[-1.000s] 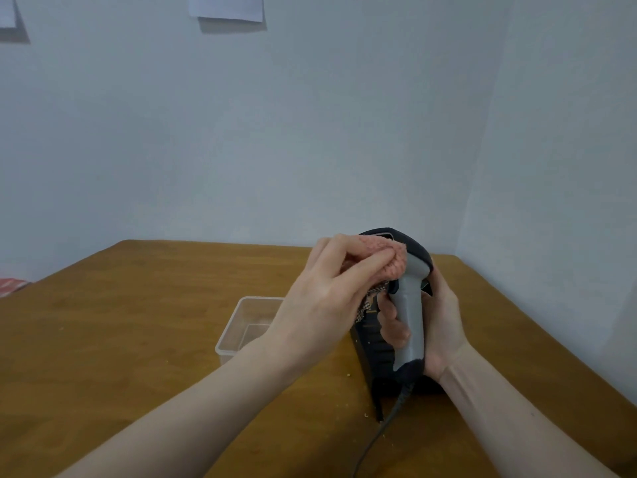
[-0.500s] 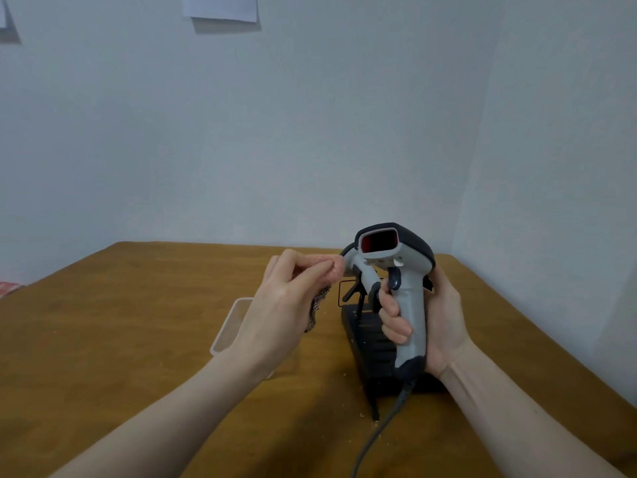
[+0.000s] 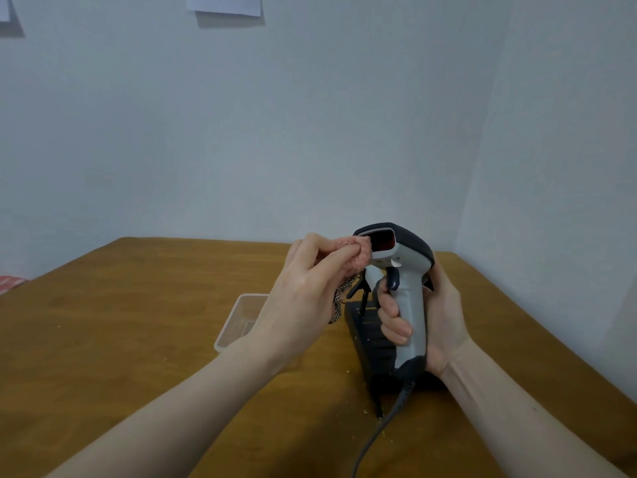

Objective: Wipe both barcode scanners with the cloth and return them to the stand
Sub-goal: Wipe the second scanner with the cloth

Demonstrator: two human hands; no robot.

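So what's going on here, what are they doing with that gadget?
A person is cleaning a handheld barcode scanner. The right hand grips its grey handle and holds it upright, while the left hand pinches a pink cloth against the edge of the red scan window. Below sits the black stand, with a clear plastic container on the wooden table.

right hand (image 3: 444,315) grips scanner (image 3: 405,281) upright | left hand (image 3: 303,298) presses cloth (image 3: 356,257) to window
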